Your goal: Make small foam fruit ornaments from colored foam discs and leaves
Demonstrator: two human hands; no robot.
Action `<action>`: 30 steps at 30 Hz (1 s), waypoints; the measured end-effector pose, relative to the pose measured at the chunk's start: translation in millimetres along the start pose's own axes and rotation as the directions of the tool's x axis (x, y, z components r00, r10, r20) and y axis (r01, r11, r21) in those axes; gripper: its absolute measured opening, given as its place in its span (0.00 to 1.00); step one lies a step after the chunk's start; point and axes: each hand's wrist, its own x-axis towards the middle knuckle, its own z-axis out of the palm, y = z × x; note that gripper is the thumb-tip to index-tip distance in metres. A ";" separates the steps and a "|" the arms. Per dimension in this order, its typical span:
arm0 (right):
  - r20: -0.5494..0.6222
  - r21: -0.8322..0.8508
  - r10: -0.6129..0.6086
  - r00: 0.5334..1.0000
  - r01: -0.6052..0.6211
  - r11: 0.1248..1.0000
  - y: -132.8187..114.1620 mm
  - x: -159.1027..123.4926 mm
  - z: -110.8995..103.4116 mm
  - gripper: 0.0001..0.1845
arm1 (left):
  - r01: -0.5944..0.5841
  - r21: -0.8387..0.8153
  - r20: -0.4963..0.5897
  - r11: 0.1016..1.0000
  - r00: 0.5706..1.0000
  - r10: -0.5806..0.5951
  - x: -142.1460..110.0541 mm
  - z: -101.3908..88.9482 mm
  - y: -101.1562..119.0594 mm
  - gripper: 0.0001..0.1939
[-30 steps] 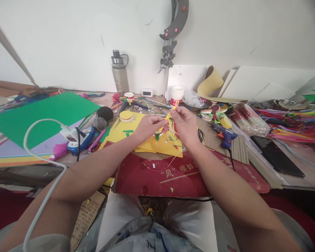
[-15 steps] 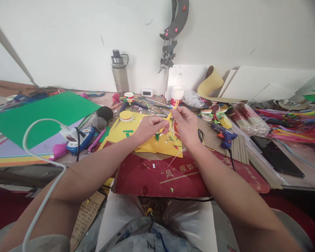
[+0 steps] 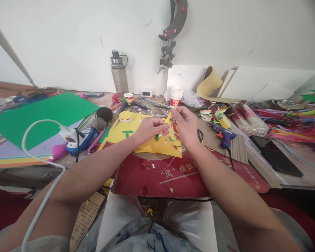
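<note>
your left hand [image 3: 152,127] has its grip narrowed, thumb against fingers, on the lower end of a yellow strip [image 3: 168,118]; your right hand [image 3: 185,122] pinches the upper end the same way, so the strip slants between the two grips, above the yellow sheets [image 3: 147,147]. on those sheets you have small green and white scraps, with a green paper piece [image 3: 127,133] lying on their left part. at the upper left edge of the yellow sheets sits a round yellow-topped disc [image 3: 125,117]. the red board [image 3: 160,182] lies under the yellow sheets and reaches out towards you. to the right of the sheets is a piece of corrugated cardboard [image 3: 237,150] with a blue glue gun [image 3: 228,139] on it, and farther right a black phone [image 3: 275,155]. beyond the sheets, on the bench [image 3: 299,178], stand a stack of paper cups [image 3: 176,93], a small white clock [image 3: 146,93] and a grey bottle [image 3: 120,78]. well to the left of the sheets lies a large green sheet [image 3: 44,115].
</note>
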 end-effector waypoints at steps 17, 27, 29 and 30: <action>-0.066 0.064 0.010 0.998 -0.006 0.998 1.4 3.2 -2.9 0.19 | 0.098 -0.156 0.006 0.983 0.995 -0.099 5.8 -2.1 -1.5 0.16; -0.143 0.032 -0.037 0.989 0.042 0.999 1.4 5.8 -5.9 0.22 | 0.122 -0.208 0.014 0.971 0.993 -0.121 7.0 -1.5 -2.9 0.17; -0.171 0.016 -0.043 0.984 0.047 0.999 2.0 6.4 -6.1 0.22 | 0.123 -0.196 0.010 0.973 0.992 -0.123 7.0 -1.6 -2.5 0.17; -0.182 0.013 -0.046 0.982 0.049 0.999 2.4 6.6 -6.2 0.22 | 0.123 -0.188 0.009 0.974 0.992 -0.123 7.0 -1.7 -2.2 0.17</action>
